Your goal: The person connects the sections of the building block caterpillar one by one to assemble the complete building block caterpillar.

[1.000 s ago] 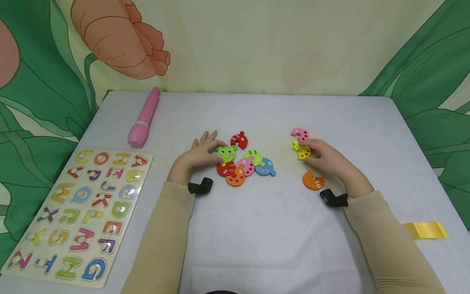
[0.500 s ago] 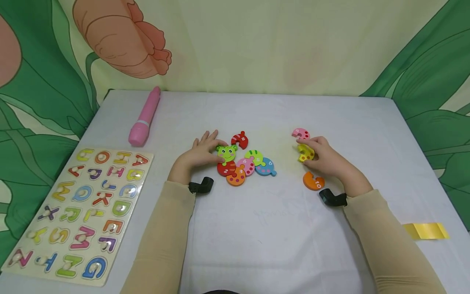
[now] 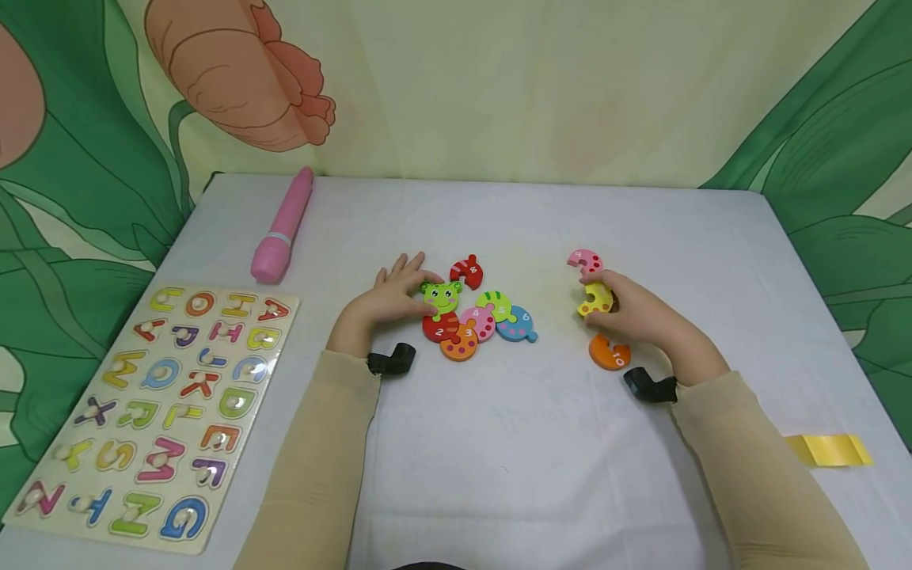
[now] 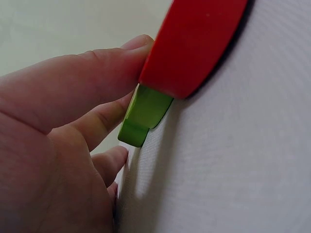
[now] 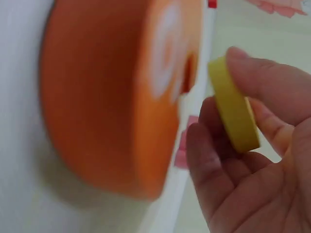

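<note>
My left hand (image 3: 385, 299) holds the green smiling head piece (image 3: 442, 298) of a caterpillar number puzzle, index finger at its top and thumb low on its side. In the left wrist view that thumb (image 4: 112, 68) lies along the edge where the green piece (image 4: 146, 109) meets the red one (image 4: 194, 48). Joined to the head run red 2 (image 3: 439, 328), orange 3 (image 3: 459, 345), pink 4 (image 3: 479, 323), green 5 (image 3: 495, 305) and blue 6 (image 3: 518, 325). My right hand (image 3: 641, 313) pinches a spotted yellow puzzle piece (image 3: 595, 299) between thumb and fingers, raised off the table in the right wrist view.
Loose pieces lie around: red 8 (image 3: 467, 271) behind the chain, pink 9 (image 3: 587, 261) beyond my right hand, orange 10 (image 3: 609, 353) nearer. An alphabet board (image 3: 150, 412) and pink toy microphone (image 3: 283, 226) occupy the left; a yellow strip (image 3: 830, 450) lies right.
The yellow piece has turned in my right fingers and shifted slightly right, closer into the hand. My left hand and the joined pieces stay in place.
</note>
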`<state>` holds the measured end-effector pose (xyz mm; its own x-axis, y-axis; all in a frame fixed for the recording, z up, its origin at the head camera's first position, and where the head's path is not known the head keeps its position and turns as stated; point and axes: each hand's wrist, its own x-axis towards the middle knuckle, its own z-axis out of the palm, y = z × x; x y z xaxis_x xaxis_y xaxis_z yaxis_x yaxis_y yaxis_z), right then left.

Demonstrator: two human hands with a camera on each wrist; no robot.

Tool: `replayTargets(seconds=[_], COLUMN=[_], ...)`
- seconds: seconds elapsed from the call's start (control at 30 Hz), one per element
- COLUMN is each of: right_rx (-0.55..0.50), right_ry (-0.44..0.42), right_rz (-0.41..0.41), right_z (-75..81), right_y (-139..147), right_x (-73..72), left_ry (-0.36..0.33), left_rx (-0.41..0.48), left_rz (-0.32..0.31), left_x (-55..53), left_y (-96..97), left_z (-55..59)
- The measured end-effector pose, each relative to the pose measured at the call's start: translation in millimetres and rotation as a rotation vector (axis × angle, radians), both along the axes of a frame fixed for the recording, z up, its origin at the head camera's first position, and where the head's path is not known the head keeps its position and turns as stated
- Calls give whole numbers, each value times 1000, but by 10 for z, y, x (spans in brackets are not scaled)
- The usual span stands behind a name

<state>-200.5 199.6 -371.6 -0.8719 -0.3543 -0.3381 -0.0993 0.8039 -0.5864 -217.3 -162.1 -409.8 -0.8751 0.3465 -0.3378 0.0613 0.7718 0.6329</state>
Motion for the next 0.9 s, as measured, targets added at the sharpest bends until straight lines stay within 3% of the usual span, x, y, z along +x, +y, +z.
replayTargets(seconds=[0.3, 0.6, 0.9], right_rx=[-108, -210, -223], right_ry=[19, -1, -11], right_rz=[46, 176, 152], right_z=[30, -39, -99], right_y=[-155, -318, -443], right_x=[169, 340, 381], left_ry=[-3, -11, -8], left_rx=[-18, -21, -23], left_rz=[10, 20, 17], left_x=[3, -2, -5], left_y=[14, 17, 20], left_z=[13, 14, 19])
